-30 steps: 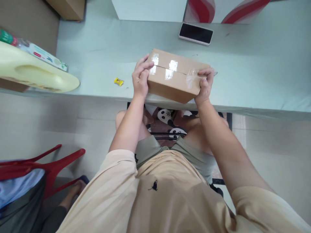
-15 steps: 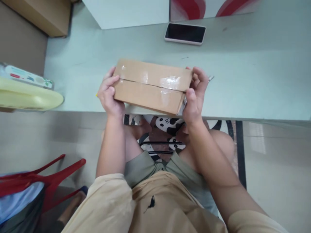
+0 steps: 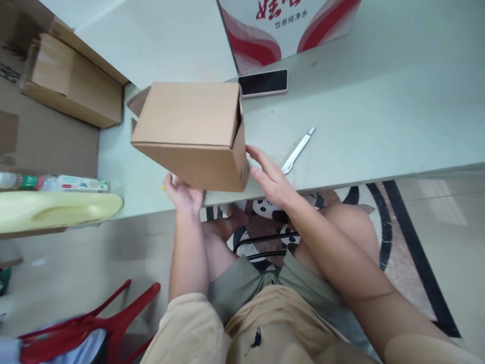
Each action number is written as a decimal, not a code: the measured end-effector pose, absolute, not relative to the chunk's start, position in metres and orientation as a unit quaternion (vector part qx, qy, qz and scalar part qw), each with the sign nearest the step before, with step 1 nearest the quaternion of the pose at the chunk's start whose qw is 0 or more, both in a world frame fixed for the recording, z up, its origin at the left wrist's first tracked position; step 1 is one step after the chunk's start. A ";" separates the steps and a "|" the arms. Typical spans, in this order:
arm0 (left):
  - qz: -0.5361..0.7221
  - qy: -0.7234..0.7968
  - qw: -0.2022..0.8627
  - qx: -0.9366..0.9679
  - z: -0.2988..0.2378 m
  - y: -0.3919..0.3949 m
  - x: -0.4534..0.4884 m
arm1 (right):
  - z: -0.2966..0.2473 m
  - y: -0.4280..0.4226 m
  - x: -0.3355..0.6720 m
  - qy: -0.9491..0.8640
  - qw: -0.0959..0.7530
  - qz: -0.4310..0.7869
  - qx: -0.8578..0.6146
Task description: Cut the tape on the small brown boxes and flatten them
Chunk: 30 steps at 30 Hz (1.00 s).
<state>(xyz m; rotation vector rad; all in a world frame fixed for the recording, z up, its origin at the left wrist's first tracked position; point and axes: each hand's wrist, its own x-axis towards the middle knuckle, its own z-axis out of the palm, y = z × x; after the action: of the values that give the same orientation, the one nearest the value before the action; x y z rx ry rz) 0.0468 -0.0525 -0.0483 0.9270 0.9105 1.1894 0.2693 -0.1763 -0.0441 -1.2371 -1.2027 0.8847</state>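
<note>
A brown cardboard box (image 3: 189,131) is raised above the pale green table (image 3: 359,126), tilted, with its plain sides facing me and flaps loose at its left and right ends. My left hand (image 3: 182,193) is under the box's near bottom edge and carries it; its fingers are mostly hidden by the box. My right hand (image 3: 267,174) is at the box's lower right corner, fingers stretched out and apart, and holds nothing. A white utility knife (image 3: 298,150) lies on the table just right of that hand.
A dark phone (image 3: 263,82) lies behind the box, in front of a red-and-white carton (image 3: 288,25). More cardboard boxes (image 3: 71,86) are stacked at the far left. A yellow plastic piece (image 3: 56,210) with a bottle (image 3: 56,182) sits left; a red chair (image 3: 94,323) lower left.
The box has been lifted off the table edge and turned, its taped seam no longer facing me. My right hand has let go of its end. The knife has come into view.
</note>
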 end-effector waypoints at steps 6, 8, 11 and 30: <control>0.508 0.402 0.644 0.406 -0.054 -0.068 0.066 | -0.044 -0.179 0.276 -0.564 0.596 0.245 -0.516; 0.522 0.397 0.630 0.416 -0.057 -0.070 0.068 | -0.045 -0.183 0.278 -0.562 0.598 0.232 -0.523; 0.523 0.372 0.629 0.438 -0.059 -0.071 0.068 | -0.042 -0.189 0.281 -0.563 0.603 0.207 -0.526; 0.522 0.336 0.412 0.667 -0.054 -0.084 0.074 | -0.037 -0.184 0.276 -0.594 0.577 0.178 -0.532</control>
<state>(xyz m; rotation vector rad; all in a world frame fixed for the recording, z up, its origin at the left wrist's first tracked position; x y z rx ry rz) 0.0745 -0.0840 -0.0539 1.6770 0.8457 1.3132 0.2760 -0.1837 -0.0372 -1.2458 -1.3901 0.4165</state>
